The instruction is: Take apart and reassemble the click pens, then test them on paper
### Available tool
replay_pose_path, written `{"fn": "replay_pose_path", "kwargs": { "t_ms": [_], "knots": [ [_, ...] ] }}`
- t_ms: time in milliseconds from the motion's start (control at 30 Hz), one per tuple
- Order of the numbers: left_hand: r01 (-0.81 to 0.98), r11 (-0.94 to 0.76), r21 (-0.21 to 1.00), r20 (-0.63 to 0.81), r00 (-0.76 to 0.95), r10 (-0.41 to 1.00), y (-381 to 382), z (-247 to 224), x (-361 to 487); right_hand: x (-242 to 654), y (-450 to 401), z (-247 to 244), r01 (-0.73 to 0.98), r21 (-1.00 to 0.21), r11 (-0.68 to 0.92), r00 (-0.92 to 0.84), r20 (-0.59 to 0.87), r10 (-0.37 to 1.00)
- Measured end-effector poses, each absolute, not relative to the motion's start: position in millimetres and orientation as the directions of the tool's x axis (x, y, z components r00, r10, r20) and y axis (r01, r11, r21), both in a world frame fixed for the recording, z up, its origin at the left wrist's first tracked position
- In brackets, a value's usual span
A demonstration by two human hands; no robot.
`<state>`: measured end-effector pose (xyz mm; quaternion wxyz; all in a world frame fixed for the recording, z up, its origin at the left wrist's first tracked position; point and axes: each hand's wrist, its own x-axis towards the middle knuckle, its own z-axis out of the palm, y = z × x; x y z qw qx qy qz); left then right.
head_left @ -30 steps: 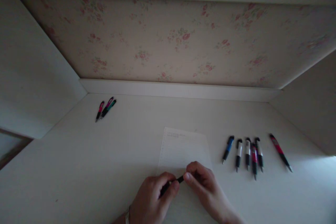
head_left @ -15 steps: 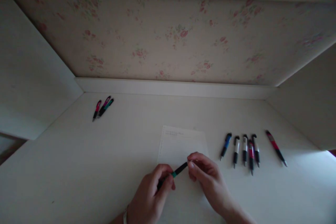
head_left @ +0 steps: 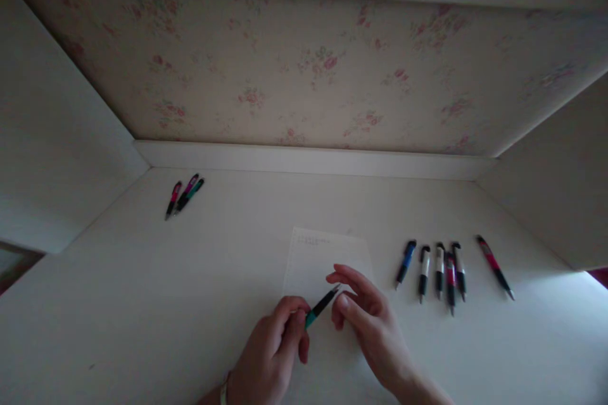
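Observation:
A green pen with a black grip [head_left: 322, 307] is held by my left hand [head_left: 280, 345], its thumb and fingers closed around the green barrel. The silver tip points up and to the right. Just beyond that tip is my right hand [head_left: 368, 313], its fingers apart and with nothing seen between them. Beneath both hands lies a white sheet of paper [head_left: 313, 262] with faint lines of writing at its top. The back end of the pen is hidden in my left hand.
On the right lie a blue pen [head_left: 406, 262], several white and pink pens, and a pink pen [head_left: 494, 264] set apart. At the far left is a small group with a red pen [head_left: 174, 198], a purple pen and a teal pen [head_left: 194, 192]. White panels enclose the desk.
My right hand's fingers have come off the pen's tip end and spread. The silver tip now shows. The pen has tilted a little more upright in my left hand.

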<state>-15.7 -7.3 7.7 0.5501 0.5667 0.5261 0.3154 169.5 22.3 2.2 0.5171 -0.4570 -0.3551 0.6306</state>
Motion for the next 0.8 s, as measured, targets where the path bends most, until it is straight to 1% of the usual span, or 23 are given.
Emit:
{"fn": "replay_pose_path", "kwargs": {
  "t_ms": [133,267,533,633,733,800],
  "knots": [
    [0.232,0.170,0.958,-0.224,0.229,0.947,-7.7,10.2,-15.3,165.5,23.3,2.7,-0.356,-0.910,-0.212,-0.029,-0.217,0.976],
    [0.240,0.184,0.953,-0.240,0.232,0.943,-7.9,14.1,-15.7,166.0,24.0,2.4,-0.386,-0.888,-0.252,-0.040,-0.257,0.966],
    [0.209,0.222,0.952,-0.270,0.238,0.933,-7.3,10.1,-16.5,169.5,23.1,2.1,-0.502,-0.813,-0.295,-0.105,-0.282,0.954],
    [0.194,0.238,0.952,-0.279,0.227,0.933,-6.8,10.8,-16.8,171.9,26.5,2.4,-0.507,-0.819,-0.269,-0.034,-0.293,0.956],
    [0.171,0.247,0.954,-0.280,0.208,0.937,-6.7,10.9,-17.3,176.8,31.5,0.1,-0.446,-0.875,-0.189,0.090,-0.254,0.963],
    [0.138,0.257,0.956,-0.281,0.194,0.940,-6.8,9.7,-18.1,180.6,33.3,-3.7,-0.289,-0.950,-0.118,0.147,-0.166,0.975]
  ]
}}
